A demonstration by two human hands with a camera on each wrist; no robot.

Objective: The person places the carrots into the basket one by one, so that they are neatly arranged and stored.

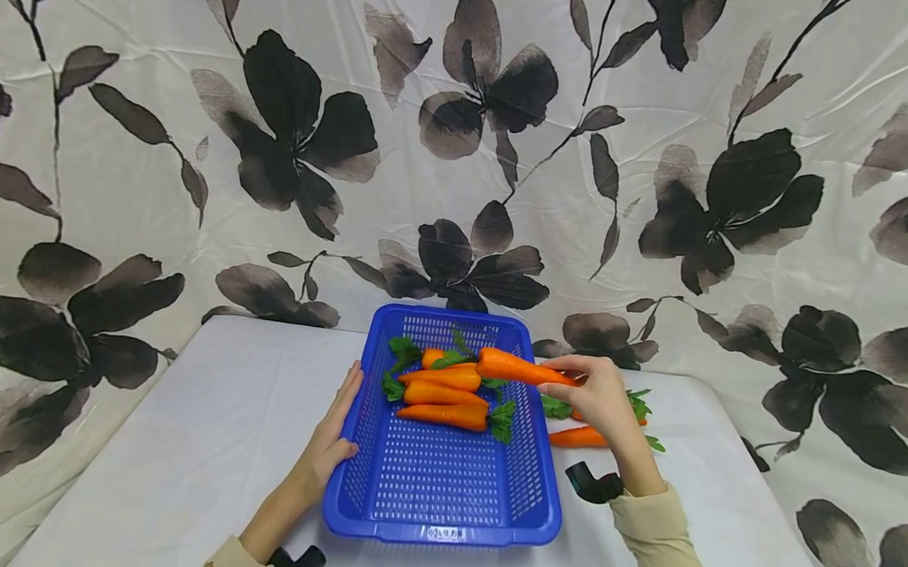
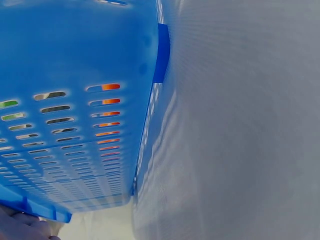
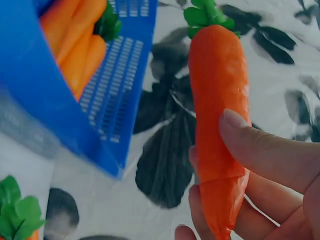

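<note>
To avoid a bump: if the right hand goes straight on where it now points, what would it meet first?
Probably the basket rim, just ahead of the right hand. The held carrot overlaps it in the head view, so the hand may pass above; depth is unclear.

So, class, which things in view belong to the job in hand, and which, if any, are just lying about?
Job:
held carrot
right hand
left hand
blue basket
carrots inside it
probably the carrots beside it

Surroundings:
floral cloth
white table
</note>
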